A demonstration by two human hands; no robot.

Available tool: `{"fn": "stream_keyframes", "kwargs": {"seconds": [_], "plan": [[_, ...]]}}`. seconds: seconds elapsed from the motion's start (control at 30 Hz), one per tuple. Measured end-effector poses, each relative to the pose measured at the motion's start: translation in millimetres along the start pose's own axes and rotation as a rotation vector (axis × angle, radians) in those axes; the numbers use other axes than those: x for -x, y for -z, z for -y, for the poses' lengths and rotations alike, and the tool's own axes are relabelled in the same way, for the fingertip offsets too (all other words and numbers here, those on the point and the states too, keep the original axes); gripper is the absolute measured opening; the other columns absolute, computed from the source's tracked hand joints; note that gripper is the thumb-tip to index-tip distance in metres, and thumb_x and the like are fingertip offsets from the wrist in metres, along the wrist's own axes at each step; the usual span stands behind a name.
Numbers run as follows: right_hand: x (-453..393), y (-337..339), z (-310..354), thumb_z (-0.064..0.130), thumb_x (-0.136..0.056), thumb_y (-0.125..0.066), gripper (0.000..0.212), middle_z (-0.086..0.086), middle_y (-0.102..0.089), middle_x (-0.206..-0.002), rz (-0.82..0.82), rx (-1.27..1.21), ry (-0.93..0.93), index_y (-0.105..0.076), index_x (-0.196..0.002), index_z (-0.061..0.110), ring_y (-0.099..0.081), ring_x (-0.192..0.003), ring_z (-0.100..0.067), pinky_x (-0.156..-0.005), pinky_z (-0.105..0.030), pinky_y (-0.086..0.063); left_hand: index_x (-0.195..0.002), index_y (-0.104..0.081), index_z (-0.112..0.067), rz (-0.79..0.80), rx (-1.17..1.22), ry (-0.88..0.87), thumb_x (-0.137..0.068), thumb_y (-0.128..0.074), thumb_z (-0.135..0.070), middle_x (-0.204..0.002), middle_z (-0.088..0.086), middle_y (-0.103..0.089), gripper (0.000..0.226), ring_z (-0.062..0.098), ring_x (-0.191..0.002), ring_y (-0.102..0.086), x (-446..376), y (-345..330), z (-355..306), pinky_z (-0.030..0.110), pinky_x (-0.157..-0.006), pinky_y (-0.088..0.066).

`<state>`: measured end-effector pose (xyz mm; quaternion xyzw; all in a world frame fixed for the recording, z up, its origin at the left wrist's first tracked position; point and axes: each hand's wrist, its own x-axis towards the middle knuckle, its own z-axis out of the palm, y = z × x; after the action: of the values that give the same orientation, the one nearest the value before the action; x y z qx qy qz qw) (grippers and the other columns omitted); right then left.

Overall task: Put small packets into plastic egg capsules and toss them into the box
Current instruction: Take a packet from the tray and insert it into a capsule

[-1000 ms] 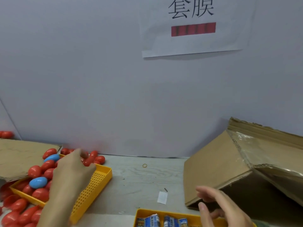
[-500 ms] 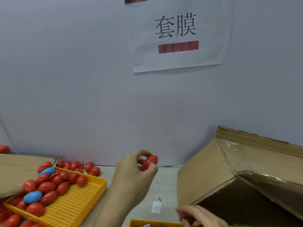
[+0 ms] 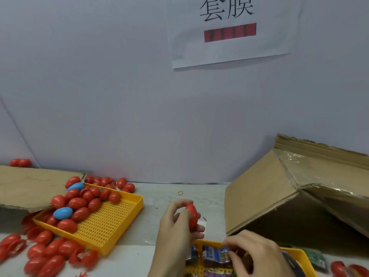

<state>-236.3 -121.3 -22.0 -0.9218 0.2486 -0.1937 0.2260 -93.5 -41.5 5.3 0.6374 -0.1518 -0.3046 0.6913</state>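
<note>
Lowered from chest height, the left hand [image 3: 179, 222] now pinches the red egg [image 3: 192, 216] upright just above the packet tray [image 3: 299, 254]. Right hand [image 3: 253, 254], nearer the packets [image 3: 214, 254], curls onto one. Box [image 3: 279, 196] gapes right.

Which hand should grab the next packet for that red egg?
The right hand: its fingers are already down among the packets in the near yellow tray, while the left hand holds the red egg capsule.

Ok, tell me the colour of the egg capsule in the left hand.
Red. The head view shows the left hand holding the egg capsule upright.
</note>
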Motion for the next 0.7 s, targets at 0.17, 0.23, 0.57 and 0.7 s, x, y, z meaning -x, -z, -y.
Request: {"fn": "stream_keyframes", "kwargs": {"seconds": [0.17,0.23,0.57,0.7], "plan": [[4,2,2,0.053,-0.091,-0.050,0.022,0.029,-0.051,-0.107,0.043,0.063,0.042,-0.060,-0.109,0.043,-0.040,-0.102,0.015,-0.093,-0.002,-0.031,-0.100,-0.064,-0.016,0.027,0.056,-0.042,-0.095,-0.057,-0.006,-0.087,0.017,-0.067,0.013,0.018,-0.058,-0.064,-13,-1,11,0.024,-0.052,-0.052],[4,5,4,0.056,-0.090,-0.049,0.026,0.030,-0.051,-0.106,0.122,0.061,0.057,-0.061,-0.109,0.043,-0.039,-0.102,0.016,-0.088,-0.001,-0.027,-0.100,-0.065,-0.017,0.036,0.036,-0.085,-0.095,-0.057,-0.008,-0.085,0.013,-0.068,0.012,0.016,-0.057,-0.064,-16,-3,14,0.023,-0.052,-0.052],[-2,-3,12,0.054,-0.090,-0.054,0.029,0.028,-0.048,-0.106,0.427,-0.001,0.061,-0.063,-0.113,0.041,-0.040,-0.105,0.011,-0.100,-0.017,-0.030,-0.101,-0.065,-0.018,0.058,0.032,-0.185,-0.095,-0.055,-0.009,-0.083,0.008,-0.068,0.014,0.017,-0.060,-0.066,-21,0,17,0.025,-0.055,-0.054],[-2,-4,12,0.051,-0.092,-0.052,0.026,0.025,-0.054,-0.107,0.396,-0.043,0.090,-0.065,-0.112,0.043,-0.043,-0.105,0.012,-0.099,-0.013,-0.031,-0.100,-0.064,-0.018,0.065,0.037,-0.192,-0.096,-0.056,-0.009,-0.082,0.008,-0.068,0.013,0.017,-0.059,-0.065,-22,0,18,0.024,-0.055,-0.053]]}}
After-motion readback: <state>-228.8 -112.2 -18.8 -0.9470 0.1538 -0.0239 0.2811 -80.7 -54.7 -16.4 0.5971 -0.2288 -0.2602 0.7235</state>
